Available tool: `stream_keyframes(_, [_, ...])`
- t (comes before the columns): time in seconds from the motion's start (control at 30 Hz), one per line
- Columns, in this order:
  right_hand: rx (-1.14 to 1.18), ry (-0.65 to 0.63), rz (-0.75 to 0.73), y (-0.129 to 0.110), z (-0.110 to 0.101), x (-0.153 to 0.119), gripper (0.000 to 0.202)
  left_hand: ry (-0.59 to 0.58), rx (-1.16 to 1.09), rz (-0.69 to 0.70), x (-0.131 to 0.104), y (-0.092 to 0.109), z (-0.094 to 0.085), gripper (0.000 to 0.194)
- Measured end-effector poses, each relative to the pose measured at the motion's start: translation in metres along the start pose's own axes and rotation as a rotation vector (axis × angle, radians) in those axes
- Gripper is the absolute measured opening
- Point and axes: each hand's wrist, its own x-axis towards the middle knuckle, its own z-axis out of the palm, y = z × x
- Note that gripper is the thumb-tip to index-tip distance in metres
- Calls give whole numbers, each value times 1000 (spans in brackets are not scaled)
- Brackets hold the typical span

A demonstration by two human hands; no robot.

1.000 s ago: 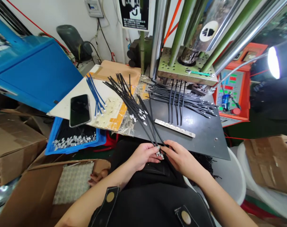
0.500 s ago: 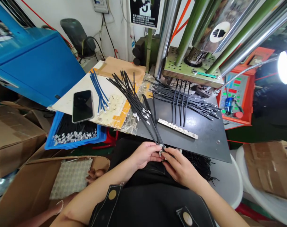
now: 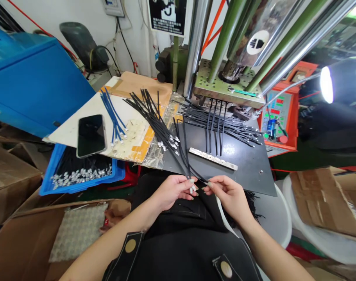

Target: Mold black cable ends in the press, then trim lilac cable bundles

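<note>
sorting step, by the look of it: left hand (image 3: 174,191) closed round a small bundle of black cables (image 3: 185,156), plug ends at its fingertips, over the lap. right hand (image 3: 229,195) just beside, pinching one cable end. next likely needs a clean pull free. wrists low, palms inward.
</note>
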Motion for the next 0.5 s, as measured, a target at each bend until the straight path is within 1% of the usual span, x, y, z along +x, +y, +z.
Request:
stream_keyframes(0.03, [-5, 0, 18, 0, -6, 4, 26, 18, 24, 6, 0, 4, -1, 48])
stream_keyframes(0.07, [-56, 11, 0, -1, -13, 9, 25, 33, 50, 12, 0, 8, -2, 48])
stream_keyframes(0.1, [-156, 25, -49, -3, -19, 14, 22, 40, 78, 13, 0, 12, -3, 48])
stream_keyframes(0.13, [-306, 40, -118, -7, -26, 20, 18, 45, 105, 11, 0, 16, -3, 47])
stream_keyframes(0.2, [-712, 48, -258, -17, -33, 29, 18, 47, 150, 3, 0, 21, -3, 47])
stream_keyframes(0.27, [-1112, -13, -341, -28, -32, 36, 26, 60, 169, 7, -2, 24, -1, 49])
stream_keyframes(0.33, [-1366, -115, -365, -38, -26, 39, 27, 80, 179, 19, -5, 25, -2, 54])
stream_keyframes(0.4, [-1484, -168, -370, -44, -25, 41, 23, 96, 199, 32, -8, 26, -4, 56])
stream_keyframes(0.47, [-1540, -125, -360, -46, -36, 42, 18, 107, 227, 41, -11, 26, -8, 56])
stream_keyframes(0.5, [-1557, -73, -354, -46, -49, 43, 17, 111, 242, 43, -13, 27, -10, 56])
